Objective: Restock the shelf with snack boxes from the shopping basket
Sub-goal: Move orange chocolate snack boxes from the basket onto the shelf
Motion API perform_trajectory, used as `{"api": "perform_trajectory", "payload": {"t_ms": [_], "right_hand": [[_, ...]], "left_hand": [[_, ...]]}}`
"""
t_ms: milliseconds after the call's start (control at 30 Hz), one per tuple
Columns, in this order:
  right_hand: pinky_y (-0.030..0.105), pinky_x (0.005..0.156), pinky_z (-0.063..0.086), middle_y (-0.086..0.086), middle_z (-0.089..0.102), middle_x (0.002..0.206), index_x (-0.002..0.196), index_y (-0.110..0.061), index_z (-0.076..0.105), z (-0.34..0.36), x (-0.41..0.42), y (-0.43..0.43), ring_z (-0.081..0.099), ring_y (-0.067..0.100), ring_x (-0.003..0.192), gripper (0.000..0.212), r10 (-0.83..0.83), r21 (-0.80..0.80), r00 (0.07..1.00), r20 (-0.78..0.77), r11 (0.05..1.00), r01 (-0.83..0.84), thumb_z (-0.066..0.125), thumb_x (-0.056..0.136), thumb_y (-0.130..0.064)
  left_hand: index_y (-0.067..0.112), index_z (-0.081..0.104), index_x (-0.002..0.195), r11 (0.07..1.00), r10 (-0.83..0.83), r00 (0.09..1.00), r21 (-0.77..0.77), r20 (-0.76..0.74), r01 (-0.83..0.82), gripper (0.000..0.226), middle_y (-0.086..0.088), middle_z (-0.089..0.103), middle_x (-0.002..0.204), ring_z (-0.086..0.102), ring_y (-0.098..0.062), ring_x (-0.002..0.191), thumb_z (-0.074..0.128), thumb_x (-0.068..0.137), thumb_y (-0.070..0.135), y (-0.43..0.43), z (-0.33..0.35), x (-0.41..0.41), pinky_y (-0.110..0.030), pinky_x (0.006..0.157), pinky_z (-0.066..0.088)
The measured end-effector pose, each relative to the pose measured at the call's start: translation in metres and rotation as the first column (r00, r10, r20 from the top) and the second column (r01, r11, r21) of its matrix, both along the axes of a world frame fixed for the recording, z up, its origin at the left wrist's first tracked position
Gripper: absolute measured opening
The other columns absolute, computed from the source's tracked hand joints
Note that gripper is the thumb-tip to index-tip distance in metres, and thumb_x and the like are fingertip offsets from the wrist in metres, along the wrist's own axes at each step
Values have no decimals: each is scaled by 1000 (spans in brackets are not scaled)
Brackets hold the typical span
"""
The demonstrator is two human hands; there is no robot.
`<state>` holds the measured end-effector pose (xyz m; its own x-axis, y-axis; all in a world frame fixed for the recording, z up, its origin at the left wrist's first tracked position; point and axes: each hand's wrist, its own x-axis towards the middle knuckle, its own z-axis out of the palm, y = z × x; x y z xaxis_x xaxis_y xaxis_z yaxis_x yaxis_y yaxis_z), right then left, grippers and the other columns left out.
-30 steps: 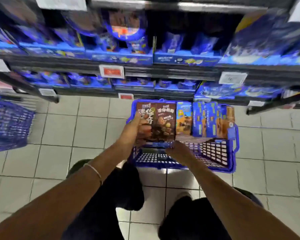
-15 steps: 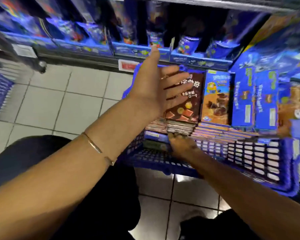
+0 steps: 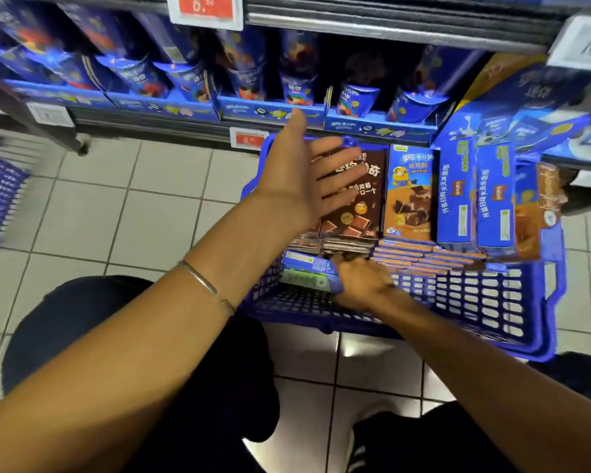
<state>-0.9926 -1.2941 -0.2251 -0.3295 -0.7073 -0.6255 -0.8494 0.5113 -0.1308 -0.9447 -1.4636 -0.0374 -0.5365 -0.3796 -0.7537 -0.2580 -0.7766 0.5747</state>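
Left hand (image 3: 297, 186) splayed flat, holding nothing, in front of upright brown cardboard chocolate box (image 3: 359, 206). Right hand (image 3: 362, 285) low inside blue plastic lattice basket (image 3: 492, 295), curled round flat-lying blue-and-green snack box (image 3: 307, 273) — long axis running left-right. Alongside, upright blue cartons (image 3: 458, 196) — behind, shelf (image 3: 151, 122) of blue cups (image 3: 297, 87).

The blue shopping basket (image 3: 492, 302) sits on the floor below the shelf (image 3: 389, 25) at 12 o'clock. The left hand (image 3: 297, 186), fingers spread, overlaps an upright brown snack box (image 3: 359, 206). At its 6 o'clock, the right hand (image 3: 362, 285) grips a flat blue box (image 3: 307, 268).
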Motion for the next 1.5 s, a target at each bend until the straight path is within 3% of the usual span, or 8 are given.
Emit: {"api": "perform_trajectory", "payload": {"t_ms": [233,367,500,667,833,1033,1233,1500], "right_hand": [[41,79,52,7,64,117,128,-22,43,159,2,24,67,37,101,65,-147,-206,985,89,965,162,62,80,-62],[37,72,48,3,63,97,123,-31,39,267,-6,34,68,34,92,66,-370,-218,897,242,880,422,48,72,-73],[41,81,53,-2,66,96,110,-37,51,380,-2,36,65,26,92,43,-541,-217,598,592,607,764,52,77,-65],[44,104,49,-1,63,131,121,-36,64,507,12,34,61,22,119,25,-557,27,210,803,386,922,57,98,-38],[13,80,52,-13,67,119,119,-33,67,616,11,37,65,-7,102,24,-465,-45,280,840,454,890,54,102,-43],[43,72,64,-2,70,102,110,-21,67,712,3,31,69,18,97,15,-342,-193,309,888,332,923,57,102,-30],[29,62,60,-8,72,98,112,-22,66,780,-8,19,71,5,81,17,-213,-232,258,942,138,963,53,104,-28],[14,71,52,-13,78,95,105,-17,72,883,-17,-3,70,3,85,18,-62,-519,535,843,168,838,55,102,-20]], "left_hand": [[20,62,130,997,56,990,39,132,-61,65,-3,73,129,71,-22,107,25,107,68,12,57,36,-39,89,51],[18,61,99,989,151,961,-41,231,-145,49,2,66,85,56,-12,65,34,110,58,21,132,61,-21,48,40],[18,58,85,933,289,901,-304,323,-190,35,0,65,79,64,-11,67,47,112,37,39,222,72,-24,67,49],[16,80,113,991,99,992,83,77,-105,67,-8,81,108,79,-24,92,35,106,65,57,345,74,-38,74,65],[5,72,131,987,163,986,9,22,-163,68,-22,72,130,75,-35,108,61,94,61,55,452,64,-44,82,64],[16,73,126,980,85,996,-175,-34,-90,76,-11,82,101,80,-24,80,48,88,77,37,551,48,-31,59,62],[-6,62,115,931,7,990,-360,-144,-59,21,-32,64,119,61,-38,99,51,97,-7,22,629,51,-47,84,56],[10,59,128,799,-4,915,-551,-404,-240,24,-11,78,110,71,-31,94,54,106,6,17,718,49,-56,93,55]]}}
